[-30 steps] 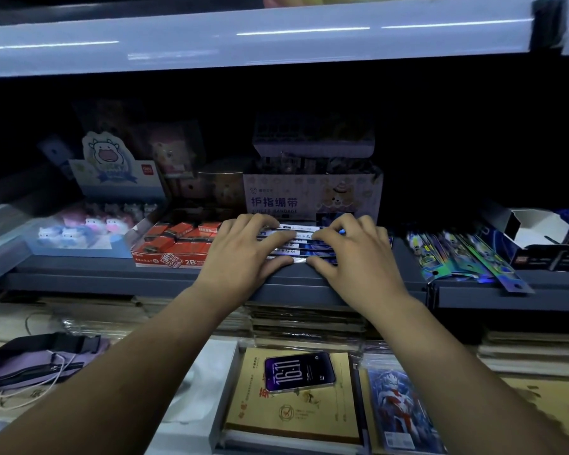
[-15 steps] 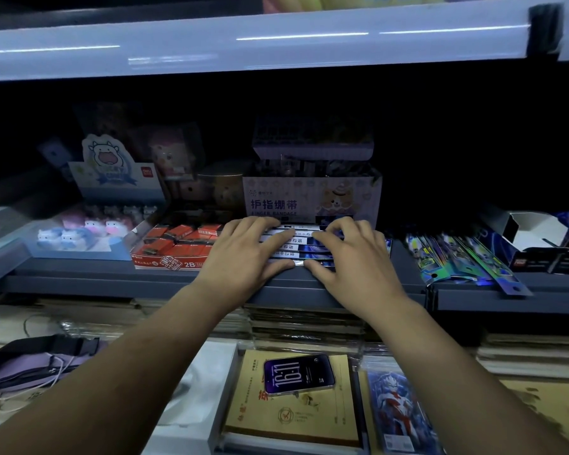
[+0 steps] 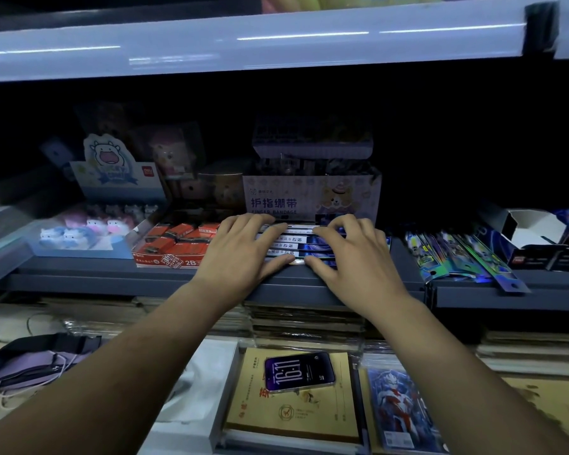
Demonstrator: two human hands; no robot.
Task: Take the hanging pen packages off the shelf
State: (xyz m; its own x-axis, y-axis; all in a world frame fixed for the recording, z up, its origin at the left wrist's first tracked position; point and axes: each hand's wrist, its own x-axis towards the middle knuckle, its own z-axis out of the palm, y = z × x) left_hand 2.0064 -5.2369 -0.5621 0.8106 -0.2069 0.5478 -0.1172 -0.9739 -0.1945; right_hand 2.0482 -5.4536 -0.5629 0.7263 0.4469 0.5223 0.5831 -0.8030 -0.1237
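Both hands on pen packs [image 3: 298,246] at frame ctr, front edge of shelf [image 3: 112,279]. Left hand [image 3: 243,254] fingers spread flat on top, thumb at stack's near edge. Right hand [image 3: 352,257] fingers arched, tips pressing packs. Eraser box [image 3: 174,246] just left; phone [image 3: 299,371] lower ctr on notebook [image 3: 296,418].

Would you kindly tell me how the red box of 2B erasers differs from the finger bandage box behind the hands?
The red box of 2B erasers is low, flat and open-topped, showing its red packets; the finger bandage box stands taller, with a pale front bearing a cartoon bear. The eraser box sits at the shelf's front edge, left of the left hand; the bandage box sits further back, behind both hands and carries another box on top. Both rest on the same grey shelf.
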